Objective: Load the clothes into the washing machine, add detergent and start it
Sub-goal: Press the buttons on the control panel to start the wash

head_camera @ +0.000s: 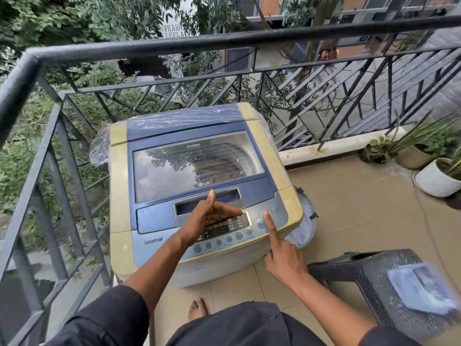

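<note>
Dark-clothed lap and a bare foot (197,308) sit lowest in view, w/ a woven dark stool (369,278) just right of the right hand (284,260). That hand has its index finger straight, tip on a round button (266,213) at the panel's right end, other fingers curled, gripping nothing. Left hand (212,216) hovers over the display w/ fingers straight, thumb up by the lid handle. Washing machine (197,186), lid closed, stands beyond both fingertips against the railing (154,46). Potted plants (436,171) far right.
</note>
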